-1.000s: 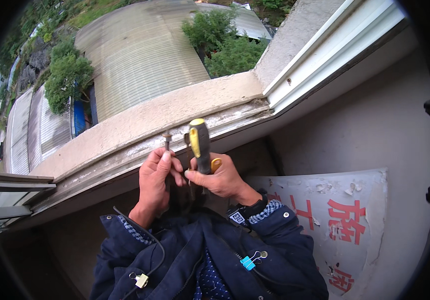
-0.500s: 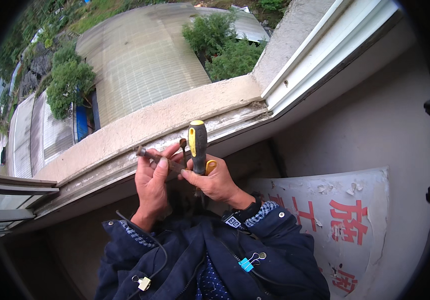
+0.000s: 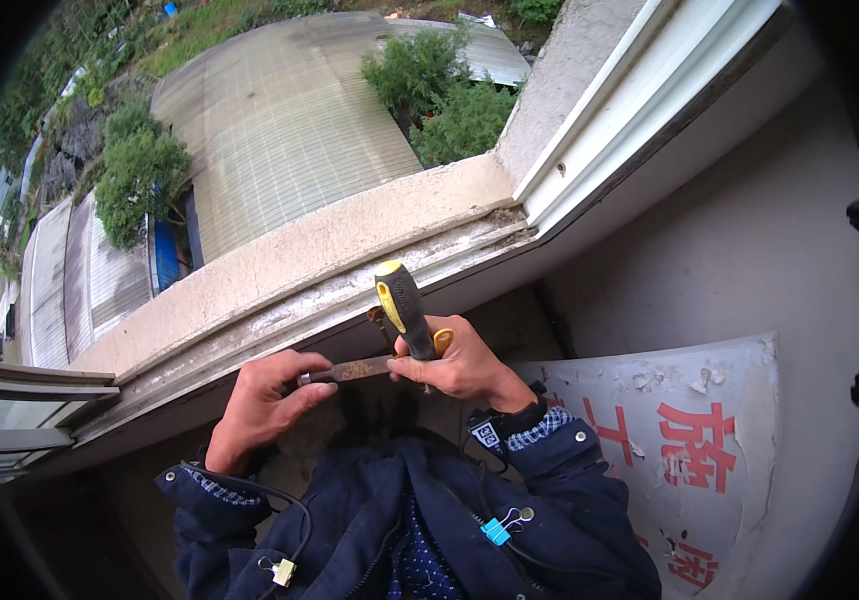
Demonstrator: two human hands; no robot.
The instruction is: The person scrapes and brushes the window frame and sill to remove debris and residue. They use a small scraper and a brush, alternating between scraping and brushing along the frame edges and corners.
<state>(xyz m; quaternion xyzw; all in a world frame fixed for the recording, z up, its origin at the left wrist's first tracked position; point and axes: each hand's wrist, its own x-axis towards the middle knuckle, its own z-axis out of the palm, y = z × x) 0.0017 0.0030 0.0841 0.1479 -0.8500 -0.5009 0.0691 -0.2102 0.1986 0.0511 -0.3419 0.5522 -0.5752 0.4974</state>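
Note:
My right hand (image 3: pixel 465 362) is closed round several tools. A screwdriver (image 3: pixel 402 300) with a black and yellow handle points up and away from it. A yellow piece (image 3: pixel 443 342) sticks out beside the handle, its kind hidden by the grip. Between the thumb and fingers runs a rusty flat chisel-like bar (image 3: pixel 362 369), pointing left. Its left end lies between the thumb and fingers of my left hand (image 3: pixel 268 400), which is curled round it. A thin brown rusty piece (image 3: pixel 378 318) shows just left of the screwdriver; what holds it is hidden.
A worn window sill with a dirty track (image 3: pixel 280 305) runs ahead of my hands. White frame (image 3: pixel 640 110) rises at right; a sliding sash (image 3: pixel 30 400) stands at left. Outside, far below, are roofs (image 3: pixel 290 130) and trees. A peeling white board (image 3: pixel 690 440) leans at lower right.
My left hand has moved left and nearer to me, toward the bar's end. The bar has come down nearer and lies more level. The screwdriver handle now tilts left.

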